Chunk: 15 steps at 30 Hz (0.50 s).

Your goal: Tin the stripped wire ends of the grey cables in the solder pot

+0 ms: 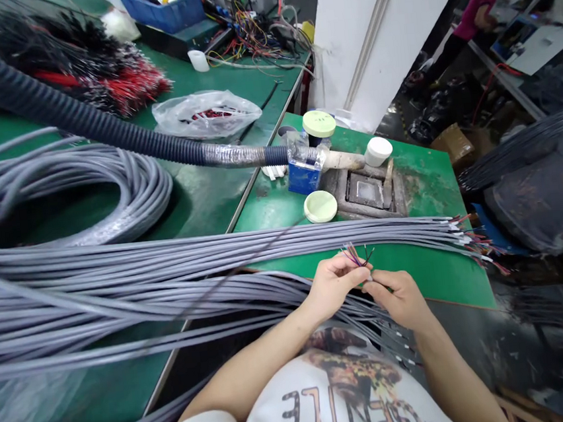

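Note:
Close in front of my chest, my left hand [336, 284] is closed on the stripped end of a grey cable, whose thin coloured wires [354, 255] fan out above the fingertips. My right hand [396, 296] pinches at the same cable end from the right, its thumb and fingers pressed together just below the wires. Beyond both hands, a long bundle of grey cables [216, 252] runs across the bench, with bare coloured wire ends [481, 245] at its right. More grey cables [171, 301] pass under my hands toward my lap.
A dark corrugated hose [145, 134] reaches toward a small square pot [365, 189] in a crusted frame. Near it are a pale green lid [320, 206], a white cup [378, 151] and a lidded jar [318, 125]. Coiled cable [144, 184] lies left. A person [478, 9] stands far right.

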{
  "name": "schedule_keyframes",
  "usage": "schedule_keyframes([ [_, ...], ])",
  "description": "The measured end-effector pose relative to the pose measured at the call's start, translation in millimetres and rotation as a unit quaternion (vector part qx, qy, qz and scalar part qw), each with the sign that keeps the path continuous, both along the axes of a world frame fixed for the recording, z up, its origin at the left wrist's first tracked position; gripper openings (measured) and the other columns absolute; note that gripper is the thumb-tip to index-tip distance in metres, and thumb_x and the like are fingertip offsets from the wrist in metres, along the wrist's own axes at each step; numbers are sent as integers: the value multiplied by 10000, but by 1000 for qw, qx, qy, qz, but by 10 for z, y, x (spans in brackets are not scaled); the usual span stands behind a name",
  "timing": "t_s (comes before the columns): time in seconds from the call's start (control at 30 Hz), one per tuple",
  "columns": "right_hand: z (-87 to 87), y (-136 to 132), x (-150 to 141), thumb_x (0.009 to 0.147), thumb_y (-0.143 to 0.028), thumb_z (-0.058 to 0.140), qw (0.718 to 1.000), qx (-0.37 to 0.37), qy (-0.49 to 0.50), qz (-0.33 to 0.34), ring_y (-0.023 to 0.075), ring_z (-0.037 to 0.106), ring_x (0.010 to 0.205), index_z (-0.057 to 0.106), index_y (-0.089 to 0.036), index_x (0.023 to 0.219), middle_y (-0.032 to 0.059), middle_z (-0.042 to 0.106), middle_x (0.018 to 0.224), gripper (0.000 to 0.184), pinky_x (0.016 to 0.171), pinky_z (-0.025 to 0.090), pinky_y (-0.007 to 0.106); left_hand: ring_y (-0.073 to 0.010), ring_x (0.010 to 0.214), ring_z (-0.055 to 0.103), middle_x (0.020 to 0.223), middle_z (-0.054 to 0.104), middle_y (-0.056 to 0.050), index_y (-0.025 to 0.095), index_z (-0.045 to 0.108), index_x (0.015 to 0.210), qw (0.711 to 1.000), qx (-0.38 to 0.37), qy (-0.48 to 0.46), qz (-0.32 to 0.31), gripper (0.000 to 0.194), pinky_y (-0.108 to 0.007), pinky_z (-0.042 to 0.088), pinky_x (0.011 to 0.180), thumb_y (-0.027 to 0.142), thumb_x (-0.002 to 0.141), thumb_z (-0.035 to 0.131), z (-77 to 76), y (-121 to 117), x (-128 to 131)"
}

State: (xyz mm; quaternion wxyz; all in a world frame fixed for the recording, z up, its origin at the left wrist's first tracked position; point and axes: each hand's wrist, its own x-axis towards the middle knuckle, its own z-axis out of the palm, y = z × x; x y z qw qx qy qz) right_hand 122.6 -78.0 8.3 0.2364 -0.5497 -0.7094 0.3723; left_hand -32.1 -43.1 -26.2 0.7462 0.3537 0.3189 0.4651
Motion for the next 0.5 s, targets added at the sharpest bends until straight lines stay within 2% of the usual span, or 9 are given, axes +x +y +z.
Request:
schedule_keyframes([
  [0.13,-97,-63,33,894,-441,476,990,-77,118,-17,67,356,391,608,-151,686,-60,421,430,381,442,275,210,-94,610,546,717,594,-12,133,614,617,999,14,-39,15,215,-222,445,567,269,646,778,-21,-30,69],
  [0.3,-312,-317,104,837,-560,500,946,-138,286,-70,70,313,330,612,-153,638,-51,415,368,466,419,283,227,-70,547,468,639,478,32,154,559,654,995,27,-79,-51,284,-198,366,495,303,632,800,-13,-88,261],
  [0.4,-482,-553,136,818,-599,496,917,-126,359,-121,95,343,337,603,-170,612,-39,404,342,487,428,321,245,-74,547,447,610,462,34,161,511,612,993,62,-57,-81,352,-213,360,516,363,636,798,12,-158,431],
  [0.5,-641,-868,225,826,-599,478,899,-74,382,-199,110,343,336,593,-193,610,-45,366,317,474,451,366,275,-86,540,451,594,492,16,161,552,601,983,151,30,-104,336,-231,363,519,411,678,763,50,-189,535],
])
